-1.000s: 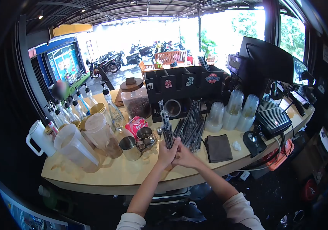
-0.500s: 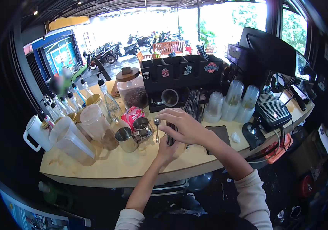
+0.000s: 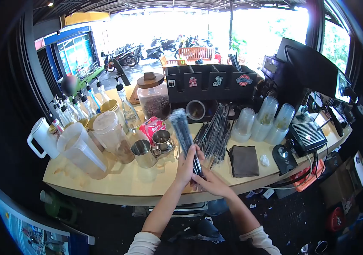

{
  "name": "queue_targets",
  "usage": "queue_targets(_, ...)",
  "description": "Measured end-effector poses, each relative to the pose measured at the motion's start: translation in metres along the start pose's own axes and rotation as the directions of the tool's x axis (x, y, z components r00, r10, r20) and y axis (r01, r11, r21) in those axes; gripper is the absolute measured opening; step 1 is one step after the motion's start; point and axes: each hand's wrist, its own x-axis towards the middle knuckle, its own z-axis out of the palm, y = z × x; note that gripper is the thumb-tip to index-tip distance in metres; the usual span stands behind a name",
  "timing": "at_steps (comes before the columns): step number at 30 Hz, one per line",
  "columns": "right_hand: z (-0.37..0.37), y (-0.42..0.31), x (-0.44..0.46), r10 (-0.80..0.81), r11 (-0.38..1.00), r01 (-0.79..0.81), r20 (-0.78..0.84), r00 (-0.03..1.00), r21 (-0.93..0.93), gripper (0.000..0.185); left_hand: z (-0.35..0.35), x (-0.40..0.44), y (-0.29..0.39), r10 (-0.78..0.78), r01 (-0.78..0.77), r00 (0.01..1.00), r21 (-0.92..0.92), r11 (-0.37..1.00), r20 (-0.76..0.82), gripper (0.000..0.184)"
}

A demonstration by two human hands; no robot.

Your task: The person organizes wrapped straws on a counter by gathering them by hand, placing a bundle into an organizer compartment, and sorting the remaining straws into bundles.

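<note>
A bundle of dark, thin, wrapped sticks that look like straws (image 3: 180, 128) leans up and to the left over the counter. My left hand (image 3: 185, 166) is wrapped round its middle. Its lower end is in the closed fingers of my right hand (image 3: 211, 182). A loose pile of similar dark straws (image 3: 216, 135) lies just beyond my hands. Left of the bundle stand two metal pitchers, one nearer (image 3: 144, 154) and one farther (image 3: 162, 140). A folded dark cloth (image 3: 244, 161) lies to the right.
Plastic jugs (image 3: 81, 148) and pump bottles (image 3: 127, 108) fill the counter's left side. A lidded jar (image 3: 152, 97) and a black organizer (image 3: 207, 87) stand behind. Stacked clear cups (image 3: 264, 119) and an espresso machine (image 3: 306, 131) are at the right.
My right hand has come down from above the bundle to its lower end. The bundle, upright earlier, now tilts left, and my left hand still holds it.
</note>
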Motion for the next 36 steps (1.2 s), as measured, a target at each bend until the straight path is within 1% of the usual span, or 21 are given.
queue_targets(2, 0.006, -0.002, 0.000, 0.083, 0.978, -0.084, 0.013, 0.996, 0.193, 0.025, -0.004, 0.001, -0.005, -0.030, 0.031, 0.998, -0.025, 0.999, 0.047, 0.027)
queue_targets(3, 0.006, 0.006, 0.001, 0.068, 0.970, -0.072, 0.026, 0.997, 0.232, 0.024, -0.005, -0.002, -0.005, -0.028, 0.029, 0.999, -0.021, 0.999, 0.043, 0.027)
queue_targets(5, 0.005, 0.014, -0.002, 0.078, 0.957, -0.083, 0.030, 0.997, 0.277, 0.026, -0.005, -0.014, -0.008, -0.070, 0.082, 0.985, -0.069, 0.994, 0.159, 0.026)
queue_targets(6, 0.005, 0.017, -0.004, 0.090, 0.942, -0.095, 0.032, 0.995, 0.321, 0.028, -0.007, -0.019, -0.010, -0.070, 0.081, 0.985, -0.067, 0.994, 0.158, 0.026)
queue_targets(7, 0.009, 0.018, -0.005, 0.087, 0.942, -0.093, 0.034, 0.996, 0.322, 0.028, -0.009, -0.023, -0.013, -0.110, 0.125, 0.975, -0.068, 0.990, 0.194, 0.025)
queue_targets(9, 0.016, 0.021, -0.008, 0.023, 0.948, -0.001, -0.065, 0.998, 0.317, 0.034, -0.016, -0.027, -0.018, -0.177, 0.196, 0.958, -0.061, 0.979, 0.226, 0.023)
queue_targets(13, 0.012, 0.018, -0.013, 0.009, 0.937, 0.026, -0.099, 0.995, 0.347, 0.039, -0.027, -0.032, -0.019, -0.149, 0.161, 0.964, -0.038, 0.986, 0.221, 0.023)
queue_targets(14, -0.002, 0.009, -0.016, 0.005, 1.000, -0.003, -0.079, 0.997, 0.031, 0.037, -0.033, -0.034, -0.017, -0.125, 0.124, 0.971, 0.013, 0.992, 0.204, 0.023)
queue_targets(15, -0.011, 0.004, -0.017, 0.007, 0.956, -0.026, -0.065, 0.998, -0.291, 0.034, -0.034, -0.034, -0.015, -0.101, 0.090, 0.975, 0.064, 0.994, 0.195, 0.023)
queue_targets(16, -0.013, 0.005, -0.013, 0.007, 0.956, -0.026, -0.066, 0.998, -0.291, 0.034, -0.033, -0.036, -0.013, -0.102, 0.091, 0.975, 0.064, 0.994, 0.197, 0.023)
queue_targets(18, -0.017, 0.009, -0.007, -0.132, 0.982, 0.165, -0.294, 0.947, 0.093, 0.031, -0.028, -0.042, -0.008, -0.074, 0.061, 0.971, 0.063, 0.996, 0.229, 0.025)
queue_targets(19, -0.012, -0.006, -0.003, -0.145, 0.964, 0.211, -0.351, 0.925, 0.159, 0.028, -0.028, -0.043, -0.010, -0.077, 0.065, 0.970, 0.062, 0.996, 0.231, 0.025)
queue_targets(21, -0.006, -0.017, 0.001, -0.112, 0.968, 0.186, -0.378, 0.919, 0.166, 0.024, -0.025, -0.047, -0.015, -0.082, 0.036, 0.938, 0.139, 0.990, 0.337, 0.026)
queue_targets(22, -0.005, -0.019, 0.004, -0.084, 0.971, 0.165, -0.401, 0.912, 0.172, 0.022, -0.023, -0.049, -0.015, -0.084, 0.037, 0.936, 0.142, 0.989, 0.341, 0.026)
queue_targets(23, -0.005, -0.018, 0.007, -0.125, 0.987, 0.158, -0.423, 0.898, 0.044, 0.014, -0.020, -0.051, -0.012, -0.090, 0.035, 0.940, 0.169, 0.985, 0.329, 0.026)
queue_targets(24, -0.005, -0.018, 0.009, -0.126, 0.986, 0.160, -0.426, 0.896, 0.043, 0.014, -0.018, -0.053, -0.012, -0.095, 0.033, 0.944, 0.196, 0.980, 0.317, 0.026)
queue_targets(26, -0.005, -0.018, 0.011, -0.154, 0.984, 0.177, -0.405, 0.901, 0.020, 0.011, -0.016, -0.054, -0.015, -0.079, 0.043, 0.958, 0.135, 0.990, 0.277, 0.026)
queue_targets(28, -0.006, -0.014, 0.012, -0.159, 0.982, 0.187, -0.407, 0.899, 0.030, 0.010, -0.016, -0.055, -0.013, -0.068, 0.056, 0.967, 0.055, 0.997, 0.244, 0.027)
queue_targets(32, -0.006, -0.021, 0.010, -0.159, 0.973, 0.216, -0.426, 0.891, 0.088, 0.011, -0.017, -0.056, -0.015, -0.091, 0.083, 0.972, 0.046, 0.996, 0.217, 0.026)
queue_targets(34, -0.005, -0.023, 0.010, -0.159, 0.968, 0.227, -0.439, 0.884, 0.105, 0.011, -0.014, -0.056, -0.015, -0.061, 0.054, 0.994, 0.078, 0.996, 0.090, 0.025)
queue_targets(36, -0.005, -0.023, 0.009, -0.159, 0.963, 0.239, -0.453, 0.877, 0.124, 0.012, -0.015, -0.056, -0.016, -0.068, 0.062, 0.993, 0.065, 0.996, 0.092, 0.023)
